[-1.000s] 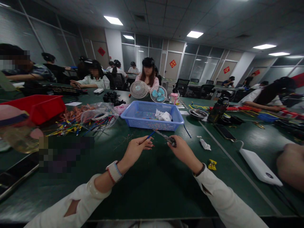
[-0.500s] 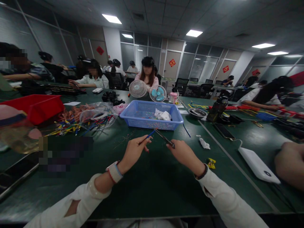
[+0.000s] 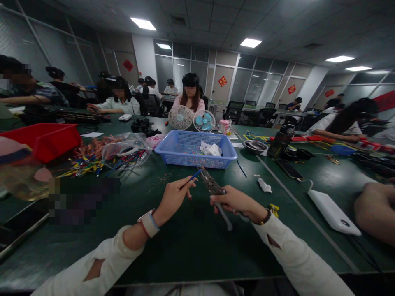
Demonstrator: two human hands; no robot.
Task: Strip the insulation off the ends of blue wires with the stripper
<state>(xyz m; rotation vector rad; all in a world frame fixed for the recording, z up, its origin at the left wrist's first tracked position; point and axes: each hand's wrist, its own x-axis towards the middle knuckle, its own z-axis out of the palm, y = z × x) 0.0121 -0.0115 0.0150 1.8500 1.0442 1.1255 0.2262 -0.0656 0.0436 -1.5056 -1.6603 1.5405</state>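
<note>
Between the fingertips of my left hand (image 3: 177,192) is a short blue wire (image 3: 195,175), its free end pointing up and right. My right hand (image 3: 236,199) is wrapped around the handles of wire strippers (image 3: 212,185), whose flat grey face is turned towards me. The tool's jaw tip lies right beside the end of the wire; whether the jaws touch it I cannot tell. Just beyond both hands stands a blue plastic basket (image 3: 173,158) with coloured scraps and crumpled white tissue (image 3: 211,149) in it. Thin wire strands (image 3: 159,181) lie on the table left of my left hand.
To the left are a red bin (image 3: 46,142), a heap of coloured wires (image 3: 89,160) and a plastic bag (image 3: 126,148). On the right lie a white power bank (image 3: 333,211), a phone (image 3: 289,169) and a yellow wrapper (image 3: 274,210). Two small fans (image 3: 180,118) stand behind the basket.
My right hand has rolled the wire strippers so that their broad side and handles now show. My left hand has stayed almost in place with the blue wire.
</note>
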